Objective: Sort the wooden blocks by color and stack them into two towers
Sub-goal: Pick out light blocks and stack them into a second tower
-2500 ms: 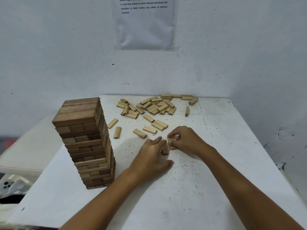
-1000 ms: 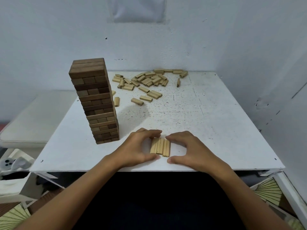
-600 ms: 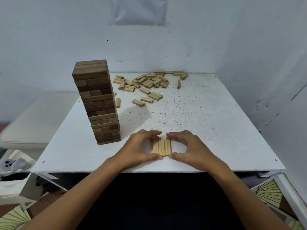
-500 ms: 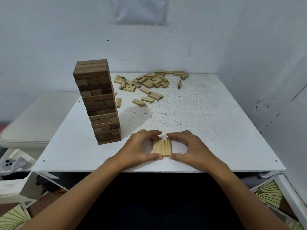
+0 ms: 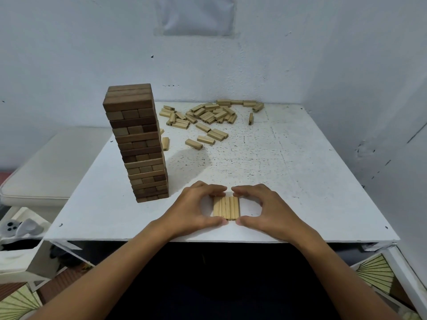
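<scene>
Blocks of pale wood, a row of light blocks (image 5: 226, 207) lying flat and side by side, sit near the front edge of the white table (image 5: 288, 172), framed by both hands. The left hand (image 5: 194, 210) and right hand (image 5: 265, 210) each curl around the row, fingertips at its far ends and thumbs at its near ends, so each grip is narrow and pinching the row square. This looks like the base layer of the second tower. The dark tower (image 5: 138, 144) stands finished just to the left, visibly leaning a little, and the loose pile of light blocks (image 5: 208, 116) waits at the far side of the table, well apart. Risks, as I judge them: uneven squeezing could skew the row, giving a crooked base that topples later; the base sits close to the table's edge; and a reaching left arm might brush the dark tower.
</scene>
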Tool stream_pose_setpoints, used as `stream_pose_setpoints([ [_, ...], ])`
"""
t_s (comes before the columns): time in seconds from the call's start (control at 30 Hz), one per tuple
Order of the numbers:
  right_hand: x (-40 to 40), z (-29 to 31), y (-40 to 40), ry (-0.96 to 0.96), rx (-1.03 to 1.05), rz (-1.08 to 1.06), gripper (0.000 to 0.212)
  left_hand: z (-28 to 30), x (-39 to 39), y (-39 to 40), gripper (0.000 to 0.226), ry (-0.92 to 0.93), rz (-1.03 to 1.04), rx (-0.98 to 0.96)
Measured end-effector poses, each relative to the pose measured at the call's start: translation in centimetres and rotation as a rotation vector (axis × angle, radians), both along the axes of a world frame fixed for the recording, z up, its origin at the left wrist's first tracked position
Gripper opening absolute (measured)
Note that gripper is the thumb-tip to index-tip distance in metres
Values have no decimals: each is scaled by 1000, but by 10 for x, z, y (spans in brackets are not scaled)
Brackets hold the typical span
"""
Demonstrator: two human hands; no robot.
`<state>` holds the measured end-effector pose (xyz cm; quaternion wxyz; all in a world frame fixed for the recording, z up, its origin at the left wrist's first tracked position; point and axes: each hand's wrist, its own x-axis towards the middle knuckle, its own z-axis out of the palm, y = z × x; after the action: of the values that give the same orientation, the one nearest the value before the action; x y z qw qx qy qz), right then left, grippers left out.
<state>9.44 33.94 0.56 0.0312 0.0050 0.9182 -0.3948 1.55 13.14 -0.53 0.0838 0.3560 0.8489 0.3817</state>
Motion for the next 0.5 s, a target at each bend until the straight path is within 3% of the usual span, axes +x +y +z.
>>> stream_pose_setpoints([
  [0.5, 0, 0, -1, 1, -9, 1, 64, -3, -1, -1, 64, 7, 19, -14],
])
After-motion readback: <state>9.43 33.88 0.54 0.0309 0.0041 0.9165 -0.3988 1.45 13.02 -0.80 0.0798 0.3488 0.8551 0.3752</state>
